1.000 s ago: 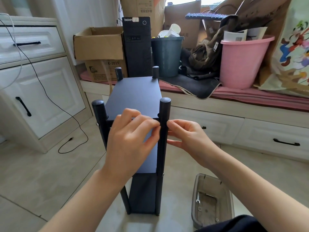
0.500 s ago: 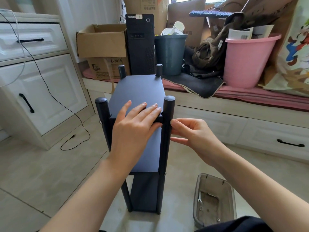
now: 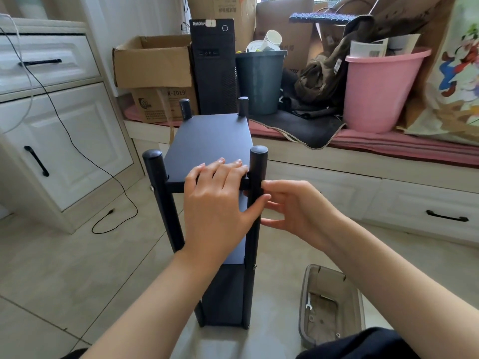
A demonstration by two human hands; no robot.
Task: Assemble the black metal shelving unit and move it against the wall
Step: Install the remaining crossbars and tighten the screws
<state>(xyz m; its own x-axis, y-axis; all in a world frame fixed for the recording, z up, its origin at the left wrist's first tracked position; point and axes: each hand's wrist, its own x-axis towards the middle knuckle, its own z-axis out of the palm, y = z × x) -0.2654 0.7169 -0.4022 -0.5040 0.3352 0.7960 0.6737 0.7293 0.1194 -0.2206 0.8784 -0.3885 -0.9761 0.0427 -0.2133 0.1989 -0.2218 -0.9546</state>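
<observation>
Black shelving unit (image 3: pixel 207 141) stands upright on the floor, centre, near the window bench. Left hand (image 3: pixel 217 203) lies flat on the top shelf's near edge, fingers straight and together. Right hand (image 3: pixel 293 208) pinches the near-right post (image 3: pixel 255 203).

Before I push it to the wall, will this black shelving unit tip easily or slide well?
The shelving unit looks tall and narrow, so it may tip if pushed near the top. It seems rigid. On the smooth tile floor it should probably slide; push low.
</observation>
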